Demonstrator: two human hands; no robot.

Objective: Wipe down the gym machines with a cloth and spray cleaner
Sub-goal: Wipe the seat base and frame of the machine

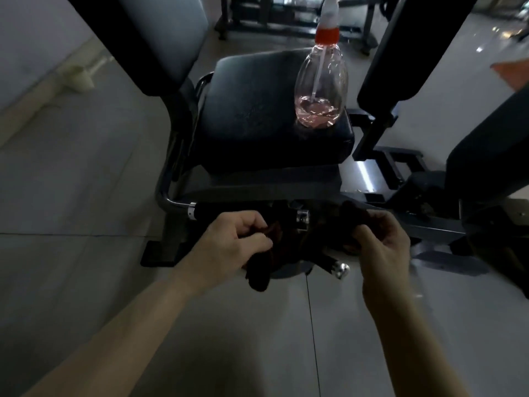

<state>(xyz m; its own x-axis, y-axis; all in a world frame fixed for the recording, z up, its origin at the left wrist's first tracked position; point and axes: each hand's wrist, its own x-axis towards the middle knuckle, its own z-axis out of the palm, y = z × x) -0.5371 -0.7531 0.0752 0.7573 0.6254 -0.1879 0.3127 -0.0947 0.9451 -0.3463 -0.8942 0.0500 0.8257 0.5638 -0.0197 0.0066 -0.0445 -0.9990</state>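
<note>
Head view: we find the left hand [243, 236] and right hand [383, 239] each pinching the cloth [257, 277], apparently spreading it, the bottle [320, 90] stood upright on the seat [252, 124] to free both.

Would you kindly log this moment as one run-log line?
left hand: grips cloth | right hand: grips cloth | spray bottle: upright on seat pad, part full

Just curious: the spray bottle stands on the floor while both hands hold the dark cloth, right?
Not quite: the head view shows the spray bottle on the black seat pad, not the floor. The left hand and right hand do hold the dark cloth.
</note>
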